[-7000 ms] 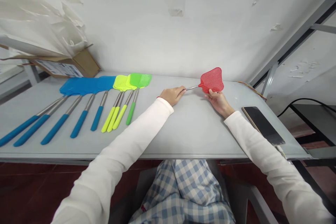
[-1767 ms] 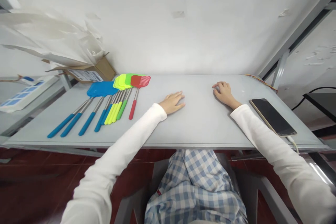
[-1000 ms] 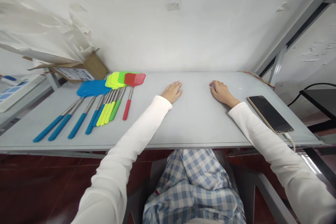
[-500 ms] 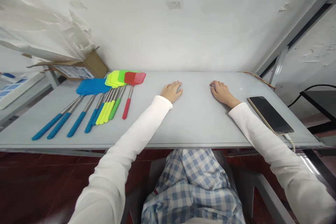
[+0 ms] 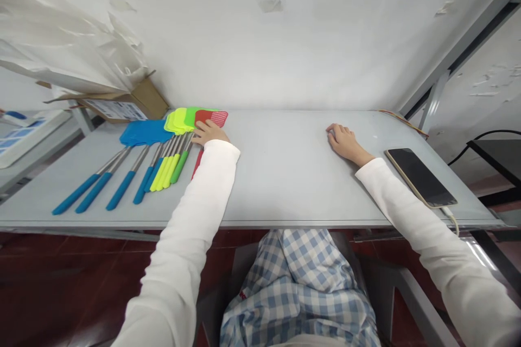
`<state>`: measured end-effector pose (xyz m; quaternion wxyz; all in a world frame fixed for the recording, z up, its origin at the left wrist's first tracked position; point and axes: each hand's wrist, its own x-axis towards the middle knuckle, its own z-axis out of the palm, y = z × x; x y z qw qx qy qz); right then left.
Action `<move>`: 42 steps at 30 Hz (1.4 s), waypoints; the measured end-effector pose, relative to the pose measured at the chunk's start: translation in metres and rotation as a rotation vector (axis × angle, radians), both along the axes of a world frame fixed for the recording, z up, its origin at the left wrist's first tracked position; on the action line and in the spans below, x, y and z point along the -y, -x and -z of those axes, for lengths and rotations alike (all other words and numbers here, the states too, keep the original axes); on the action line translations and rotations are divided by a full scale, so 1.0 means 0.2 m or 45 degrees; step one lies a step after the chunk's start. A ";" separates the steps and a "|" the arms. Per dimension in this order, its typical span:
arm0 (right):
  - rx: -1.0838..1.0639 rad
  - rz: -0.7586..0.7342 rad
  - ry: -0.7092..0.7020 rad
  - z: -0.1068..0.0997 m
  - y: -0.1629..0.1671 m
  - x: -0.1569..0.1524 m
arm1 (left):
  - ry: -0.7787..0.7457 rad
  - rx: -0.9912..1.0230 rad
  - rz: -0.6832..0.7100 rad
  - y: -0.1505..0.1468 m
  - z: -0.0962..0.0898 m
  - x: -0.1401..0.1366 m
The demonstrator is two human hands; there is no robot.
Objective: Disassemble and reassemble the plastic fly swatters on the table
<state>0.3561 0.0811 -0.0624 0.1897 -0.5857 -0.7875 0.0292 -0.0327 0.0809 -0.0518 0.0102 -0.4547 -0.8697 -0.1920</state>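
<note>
My left hand is over the neck of a red fly swatter, fingers apart and reaching across its shaft; whether it touches the shaft is hard to see. The hand and sleeve hide much of that swatter's shaft and handle. To its left lie a green fly swatter, several yellow fly swatters and several blue fly swatters, heads overlapping toward the wall and handles toward me. My right hand rests on the table with loosely curled fingers, holding nothing.
A grey table runs along a white wall. A phone with a charging cable lies beside my right forearm. An opened cardboard box stands at the back left. A metal frame post rises at the right end.
My left hand has moved left from the bare tabletop to the red fly swatter. My right hand stays in place.
</note>
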 end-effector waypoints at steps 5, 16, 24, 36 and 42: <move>-0.016 -0.013 -0.033 0.01 -0.01 -0.01 | -0.129 -0.088 0.289 -0.07 0.03 -0.02; -0.002 0.001 -0.018 0.00 0.00 0.01 | -0.132 0.072 1.485 -0.35 -0.02 0.05; -0.073 0.027 -0.050 -0.06 0.02 0.04 | -0.065 -0.046 1.301 -0.44 -0.05 0.10; 0.307 -0.467 -0.418 -0.15 0.30 0.24 | -0.100 -0.354 1.336 -0.63 -0.10 0.22; 0.450 -0.451 -0.370 -0.11 0.26 0.20 | -0.126 -0.388 1.381 -0.68 -0.10 0.27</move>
